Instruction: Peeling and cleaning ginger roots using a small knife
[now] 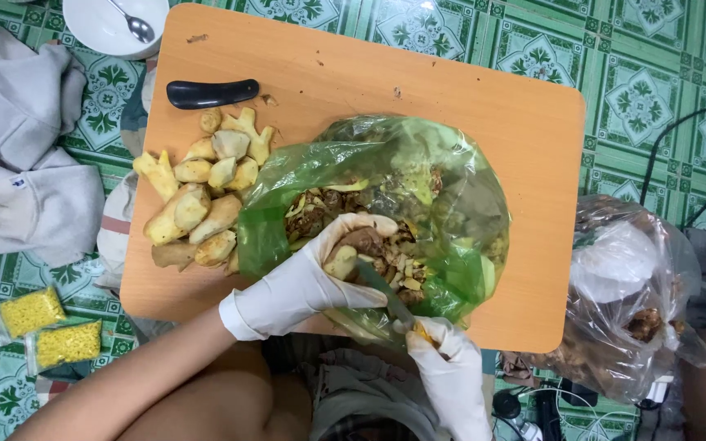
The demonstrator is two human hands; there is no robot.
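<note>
My left hand [304, 282], in a white glove, holds a partly peeled piece of ginger root [351, 251] over an open green plastic bag [451, 188] full of peelings. In a white glove too, my right hand [451, 367] grips a knife [387, 294] with a yellow handle, its blade laid against the root. A heap of peeled pale-yellow ginger pieces [202, 196] lies on the orange board [451, 90] just left of the bag.
A black-handled tool [210, 92] lies at the board's top left. A white bowl with a spoon [116, 24] sits beyond it. Grey cloth [18, 139] and two packets of yellow grains [46, 327] lie left; a clear bag [631, 302] sits right.
</note>
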